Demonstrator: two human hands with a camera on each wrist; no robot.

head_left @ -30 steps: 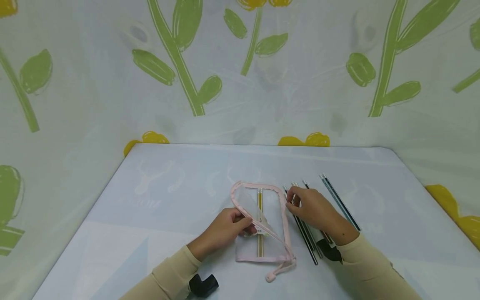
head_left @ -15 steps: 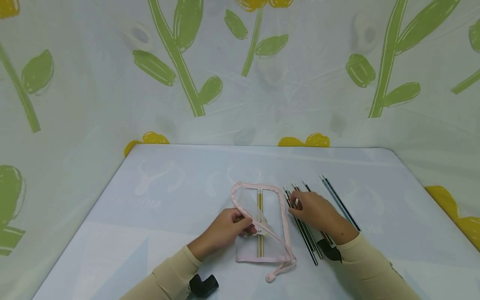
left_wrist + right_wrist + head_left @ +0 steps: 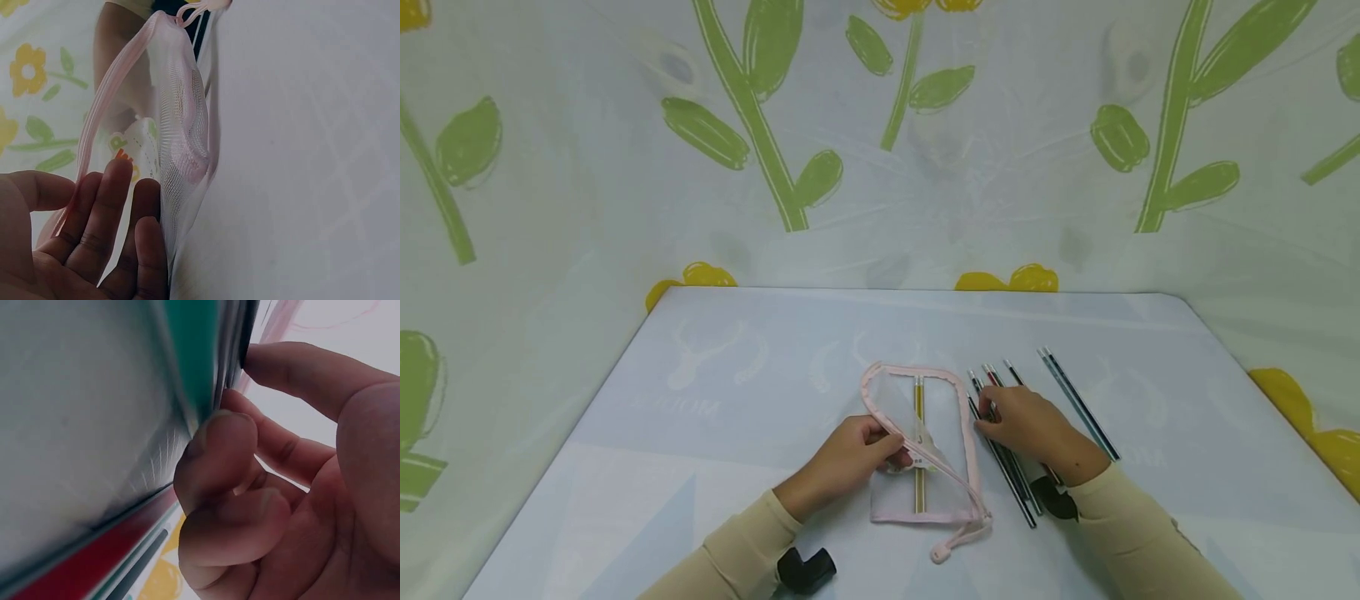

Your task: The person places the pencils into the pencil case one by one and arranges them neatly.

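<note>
Pinches with left hand (image 3: 850, 454) the ridged pink rim (image 3: 102, 103) of round-cornered mesh pouch (image 3: 946, 500), on table (image 3: 700, 475) well short of far edge; touches slim pencils (image 3: 1009, 475) with right hand (image 3: 1037, 429), cannot tell if pinching.

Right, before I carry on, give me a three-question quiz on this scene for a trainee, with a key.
1. What does the left hand pinch?
A) A roll of tape
B) A pink-trimmed clear mesh pouch
C) A pair of scissors

2. True or false: the pouch is zipped fully shut.

3. Fill in: in the head view, the slim yellow-striped pencil lies ___ of the slim dark pencils by the right hand.

Key: 1. B. 2. False, it gapes open. 3. Left.
</note>
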